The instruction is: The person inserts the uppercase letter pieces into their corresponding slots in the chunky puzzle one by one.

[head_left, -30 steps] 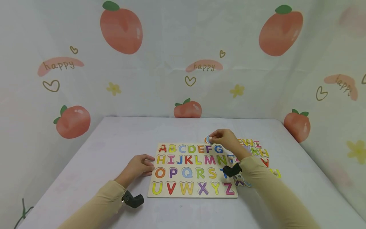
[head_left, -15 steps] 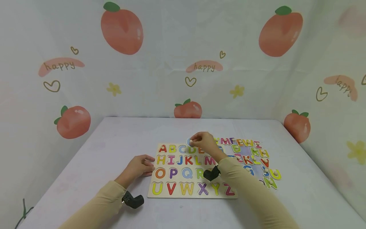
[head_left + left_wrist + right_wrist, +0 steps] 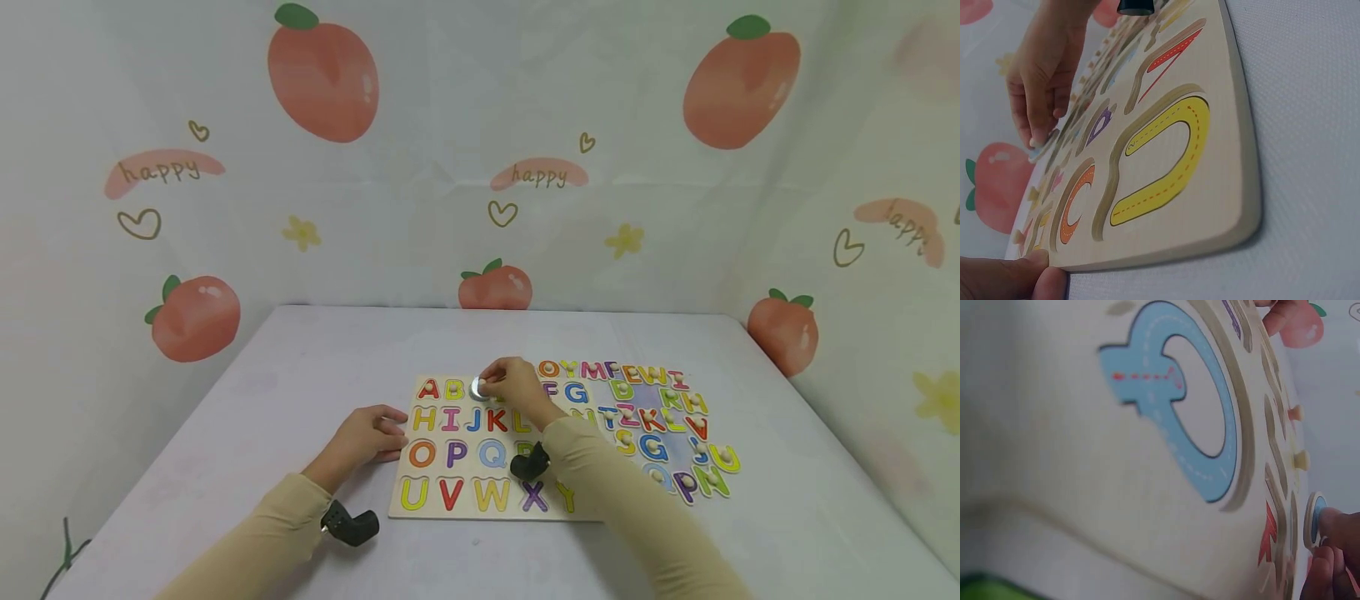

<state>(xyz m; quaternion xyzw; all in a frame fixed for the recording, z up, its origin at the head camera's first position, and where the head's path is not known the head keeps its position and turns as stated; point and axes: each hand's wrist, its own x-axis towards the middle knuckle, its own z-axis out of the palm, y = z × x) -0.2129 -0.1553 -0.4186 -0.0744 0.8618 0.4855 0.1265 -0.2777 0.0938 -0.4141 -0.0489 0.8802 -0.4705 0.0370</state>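
Note:
A wooden alphabet puzzle board (image 3: 472,510) lies flat on the white table. My right hand (image 3: 521,390) pinches a blue letter C piece (image 3: 476,388) by its small knob, close over the C recess in the top row. In the right wrist view this letter piece (image 3: 1312,519) is tilted on edge between fingertips and thumb. Knobbed A (image 3: 428,389) and B (image 3: 453,390) pieces sit in their recesses to its left. My left hand (image 3: 363,437) touches the board's left edge with relaxed fingers; in the left wrist view a fingertip (image 3: 1036,257) lies on the rim.
Several loose knobbed letters cover the table right of the board, among them a blue G (image 3: 654,448), a purple P (image 3: 686,485) and a yellow U (image 3: 724,458). An orange O (image 3: 548,368) lies behind the board. A printed curtain (image 3: 405,200) hangs behind the table.
My right hand has carried the blue C left from the loose letters behind the board, then lowered it over the top row. My left hand has stayed at the board's edge.

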